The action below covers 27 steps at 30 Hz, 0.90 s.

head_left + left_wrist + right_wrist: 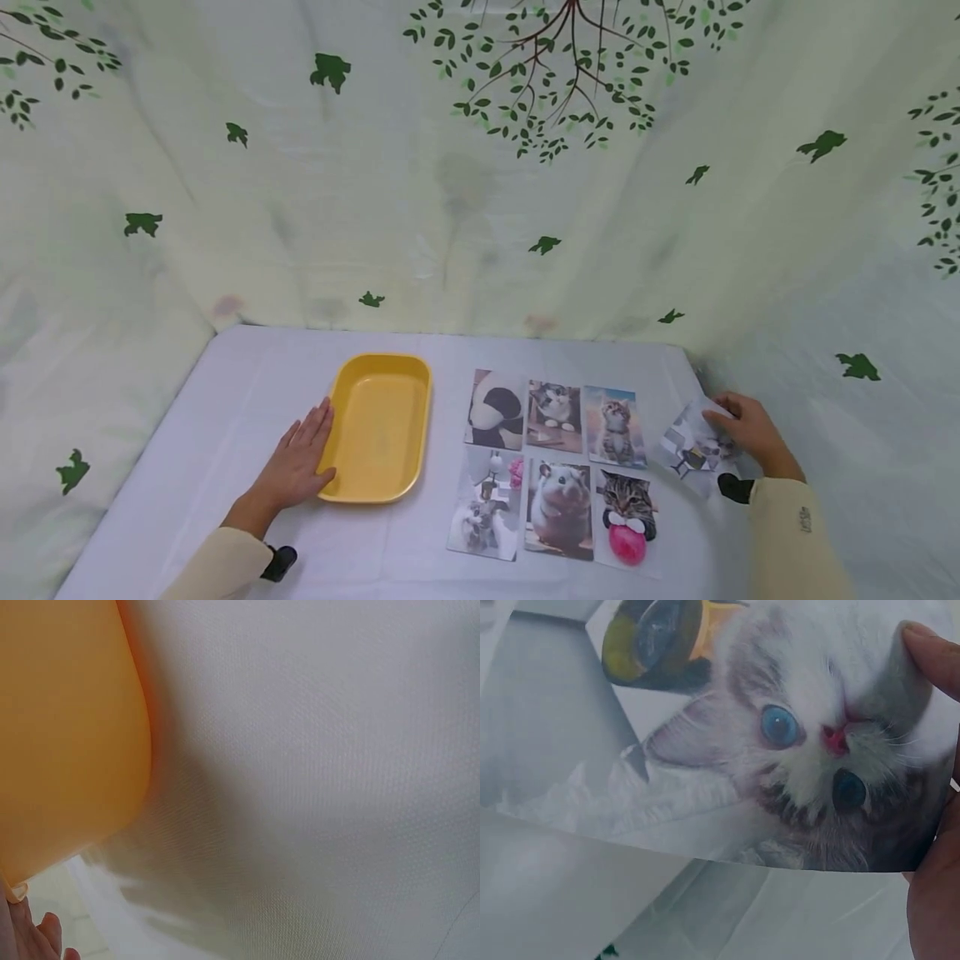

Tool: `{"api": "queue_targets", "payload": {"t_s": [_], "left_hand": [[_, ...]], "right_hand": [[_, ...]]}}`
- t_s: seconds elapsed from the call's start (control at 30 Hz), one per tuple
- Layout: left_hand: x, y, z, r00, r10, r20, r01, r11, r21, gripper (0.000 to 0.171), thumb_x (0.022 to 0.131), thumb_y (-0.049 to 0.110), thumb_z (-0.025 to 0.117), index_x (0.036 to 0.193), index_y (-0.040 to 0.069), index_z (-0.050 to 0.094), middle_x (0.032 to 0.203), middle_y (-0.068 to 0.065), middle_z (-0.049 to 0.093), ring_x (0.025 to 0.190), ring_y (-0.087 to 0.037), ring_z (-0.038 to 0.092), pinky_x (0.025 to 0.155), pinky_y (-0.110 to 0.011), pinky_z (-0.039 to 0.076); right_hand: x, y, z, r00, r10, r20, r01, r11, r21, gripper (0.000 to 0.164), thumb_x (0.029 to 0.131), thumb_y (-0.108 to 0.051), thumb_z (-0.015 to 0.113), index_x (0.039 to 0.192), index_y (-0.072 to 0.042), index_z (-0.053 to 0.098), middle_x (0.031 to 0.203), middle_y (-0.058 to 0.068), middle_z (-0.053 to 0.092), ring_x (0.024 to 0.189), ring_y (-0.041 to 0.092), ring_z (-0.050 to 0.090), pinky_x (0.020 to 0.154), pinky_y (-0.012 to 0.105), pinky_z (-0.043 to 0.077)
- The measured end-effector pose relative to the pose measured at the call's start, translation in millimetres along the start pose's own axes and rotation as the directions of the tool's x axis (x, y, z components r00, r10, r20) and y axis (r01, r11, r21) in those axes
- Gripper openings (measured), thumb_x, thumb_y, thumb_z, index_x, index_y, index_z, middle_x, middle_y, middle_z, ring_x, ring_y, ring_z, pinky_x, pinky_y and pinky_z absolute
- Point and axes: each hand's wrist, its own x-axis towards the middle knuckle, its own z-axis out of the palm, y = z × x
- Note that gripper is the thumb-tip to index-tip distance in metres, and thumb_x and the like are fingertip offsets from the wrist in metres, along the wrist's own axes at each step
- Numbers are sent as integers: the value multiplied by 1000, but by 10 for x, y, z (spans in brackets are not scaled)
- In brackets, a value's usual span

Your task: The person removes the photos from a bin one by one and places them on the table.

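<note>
My left hand (296, 462) touches the left rim of a yellow tray (426, 417), its fingers straight along that side. In the left wrist view the tray's outer wall (67, 735) fills the left, and the fingertips (49, 930) show by its rim. At the table's right side, my right hand (750, 429) pinches a picture card (693, 442) by its edge. The right wrist view shows a blue-eyed kitten printed on the card (705, 772), with the thumb (934, 660) on its face. The card is tilted, and part of it is hidden by the hand.
Two rows of animal picture cards lie between the tray and my right hand: a panda-like card (495, 412), kitten cards (555, 417), a hamster card (560, 508) and a cat card with a pink ball (628, 517). A leaf-print curtain (450, 208) encloses the white table (247, 375).
</note>
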Motion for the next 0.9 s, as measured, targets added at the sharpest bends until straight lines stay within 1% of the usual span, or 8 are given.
{"api": "queue_targets", "payload": {"t_s": [0.2, 0.3, 0.4, 0.47, 0.53, 0.67, 0.77, 0.9], "left_hand": [[9, 14, 9, 1000, -16, 2, 16, 1000, 8, 99, 83, 28, 66, 152, -3, 3, 161, -16, 1, 143, -42, 10, 113, -60, 12], [11, 20, 5, 1000, -21, 5, 20, 1000, 17, 98, 82, 28, 66, 152, -3, 4, 161, -16, 2, 142, -42, 11, 112, -61, 13], [10, 24, 4, 1000, -14, -3, 14, 1000, 18, 98, 82, 28, 66, 152, -3, 5, 161, -16, 3, 141, -42, 14, 111, -62, 16], [5, 17, 13, 1000, -13, -6, 13, 1000, 19, 98, 82, 29, 65, 152, -3, 4, 161, -15, 1, 141, -42, 14, 110, -63, 16], [-5, 16, 15, 1000, -11, -11, 11, 1000, 19, 98, 82, 29, 66, 152, -3, 4, 161, -14, 0, 140, -42, 15, 110, -63, 16], [-20, 6, 25, 999, -6, -35, 7, 1000, 21, 98, 81, 29, 66, 152, -3, 6, 161, -13, 1, 140, -43, 16, 110, -62, 17], [-17, -1, 33, 999, -1, -51, 3, 1000, 27, 98, 80, 28, 66, 152, -3, 7, 161, -14, 3, 140, -42, 17, 110, -62, 18], [-4, 6, 24, 999, -9, -42, 10, 1000, 30, 97, 80, 28, 66, 152, -4, 9, 161, -15, 4, 140, -42, 17, 111, -61, 18]], "right_hand": [[64, 178, -49, 989, 80, 122, -73, 996, -55, 48, 97, -24, 57, 122, 15, 48, 130, 40, 42, 118, 55, 40, 96, 66, 37], [114, 221, -56, 981, 65, 181, -48, 994, -95, 44, 97, -21, 58, 120, 15, 49, 130, 42, 41, 119, 58, 38, 95, 66, 37], [159, 204, -49, 973, -2, 231, 37, 989, -146, 34, 96, -16, 58, 113, 13, 54, 121, 40, 49, 110, 55, 46, 89, 63, 42], [197, 157, -25, 967, -3, 256, 51, 982, -182, 28, 95, -13, 58, 111, 10, 56, 115, 37, 52, 104, 51, 49, 88, 65, 40], [241, 106, 14, 964, 9, 265, 52, 974, -222, 24, 94, -13, 58, 108, 6, 57, 110, 33, 54, 101, 48, 50, 87, 69, 35], [339, 29, 133, 963, 62, 263, 14, 961, -276, 21, 94, -12, 58, 108, 4, 59, 107, 29, 57, 98, 44, 51, 86, 81, 21], [387, 23, 236, 965, 68, 252, 7, 958, -286, 20, 94, -9, 57, 108, 5, 60, 107, 29, 58, 97, 43, 53, 86, 79, 24], [415, 39, 355, 966, 88, 241, -21, 963, -267, 22, 94, -10, 58, 108, 6, 61, 112, 32, 58, 99, 44, 54, 88, 75, 26]]}}
